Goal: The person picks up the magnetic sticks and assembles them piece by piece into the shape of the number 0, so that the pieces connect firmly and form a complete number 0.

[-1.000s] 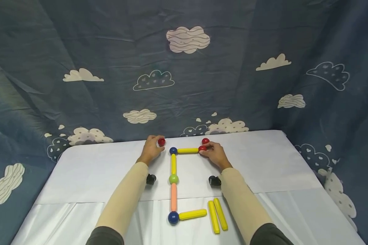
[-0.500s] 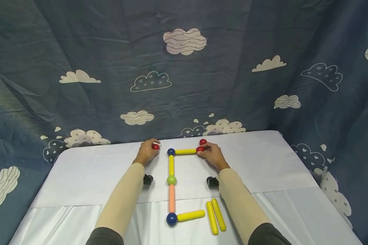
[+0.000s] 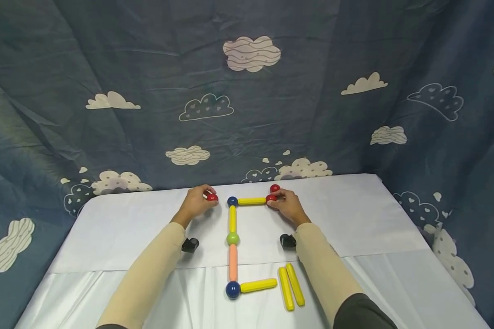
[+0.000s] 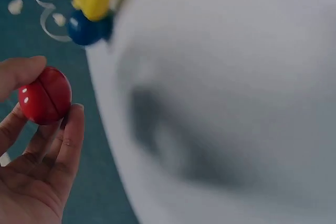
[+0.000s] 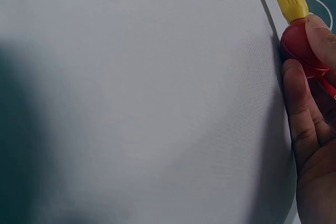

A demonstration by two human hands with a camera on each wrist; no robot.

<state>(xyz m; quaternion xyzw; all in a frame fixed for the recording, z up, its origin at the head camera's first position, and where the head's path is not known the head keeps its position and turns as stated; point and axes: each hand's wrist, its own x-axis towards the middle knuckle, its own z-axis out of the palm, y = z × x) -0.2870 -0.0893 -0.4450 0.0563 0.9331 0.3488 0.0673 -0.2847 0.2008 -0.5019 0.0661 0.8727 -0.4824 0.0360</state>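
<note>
The left hand (image 3: 195, 201) has its fingers pinched round a glossy red ball (image 3: 212, 197), just left of the shiny dark-blue ball (image 3: 232, 201). The right hand (image 3: 289, 205) pinches a second glossy red ball (image 3: 271, 198), touching a ribbed yellow stick (image 3: 252, 201) on the white-clothed counter (image 3: 346, 219).

narrow gap between left red ball (image 3: 212, 197) and far blue ball (image 3: 232, 201), rods (image 3: 233, 262) barring middle
</note>
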